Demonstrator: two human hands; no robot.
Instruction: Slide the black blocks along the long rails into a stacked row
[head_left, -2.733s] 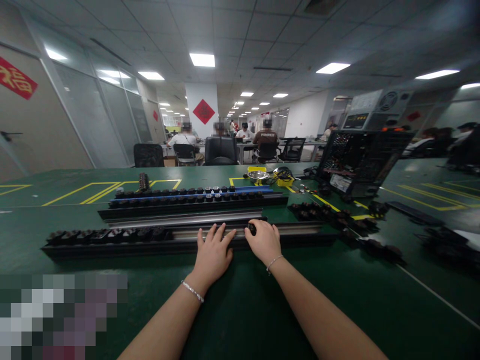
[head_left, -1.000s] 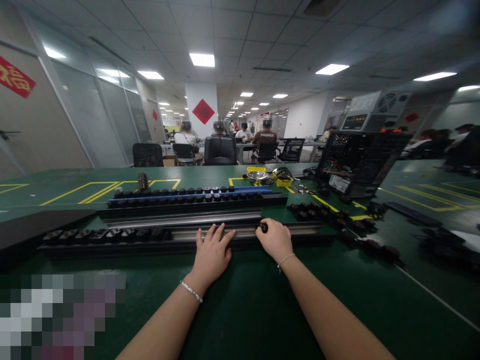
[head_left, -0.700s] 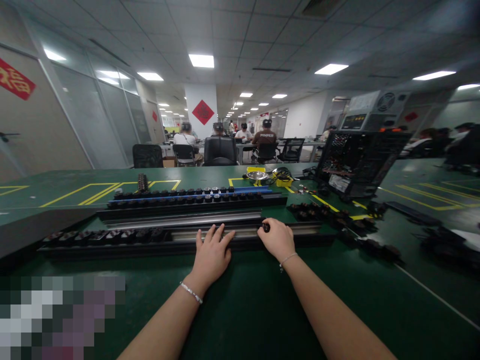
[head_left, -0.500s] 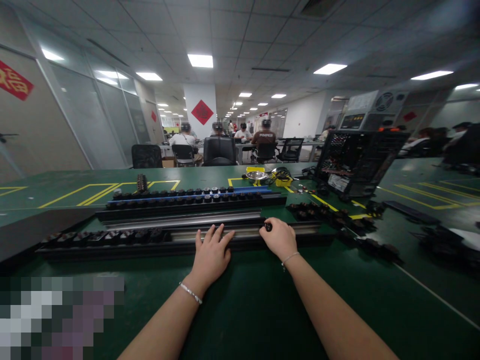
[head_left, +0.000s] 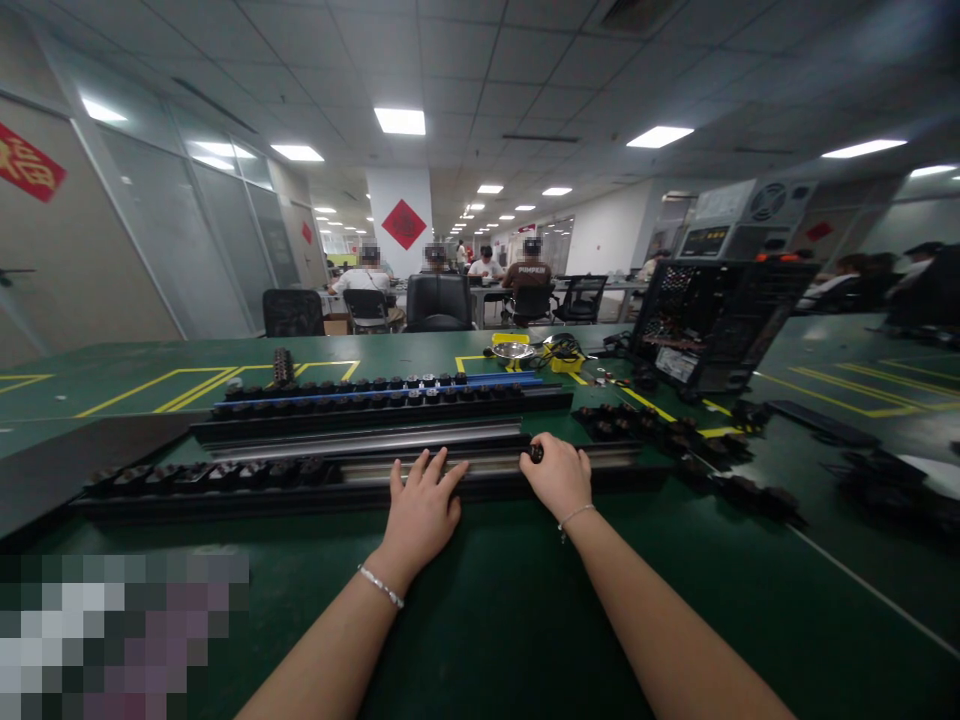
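A long black rail [head_left: 225, 495] lies across the green table in front of me, with a silvery groove along its top. A row of several small black parts [head_left: 210, 472] fills the rail's left half. My left hand [head_left: 421, 508] rests flat on the rail's near edge, fingers spread and holding nothing. My right hand [head_left: 556, 474] is closed round a small black part [head_left: 535, 453], which sits on the rail at my fingertips.
A second black rail [head_left: 375, 400] with a blue strip and several black parts lies behind. Loose black parts [head_left: 660, 430] lie to the right. An open computer case [head_left: 712, 320] stands at back right, a metal bowl [head_left: 513, 350] behind. People sit at desks far off.
My right hand has slid to the right along the rail with the small black part. My left hand has stayed flat in the same place.
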